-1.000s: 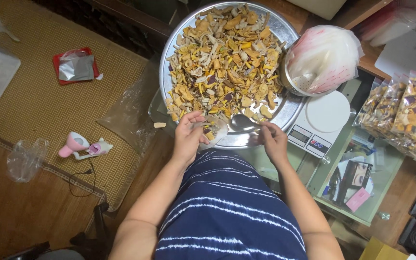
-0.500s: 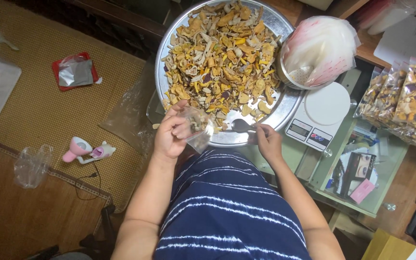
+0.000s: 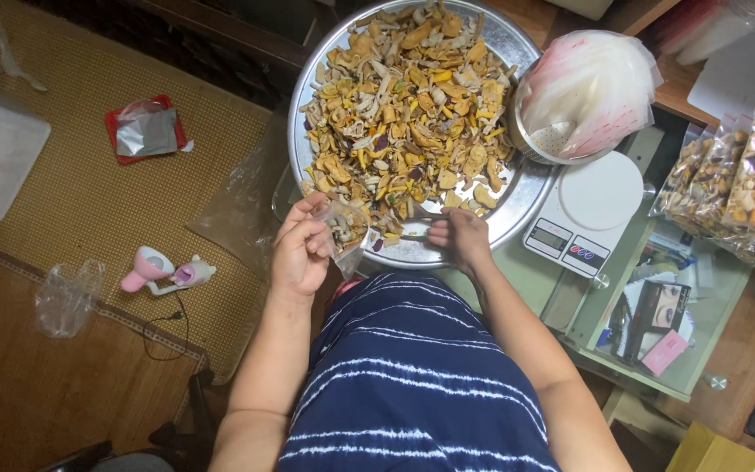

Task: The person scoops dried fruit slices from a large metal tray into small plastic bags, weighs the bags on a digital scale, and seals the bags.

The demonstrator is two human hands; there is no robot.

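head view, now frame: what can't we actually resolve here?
- Right hand: it holds something thin and metallic at the tray edge; the fingers hide most of it, so the tool cannot be identified.
- Small clear bag in the left hand: fill level hidden by the fingers.
- Scale display: too small to read.
- Packed bags: cut off by the right edge.
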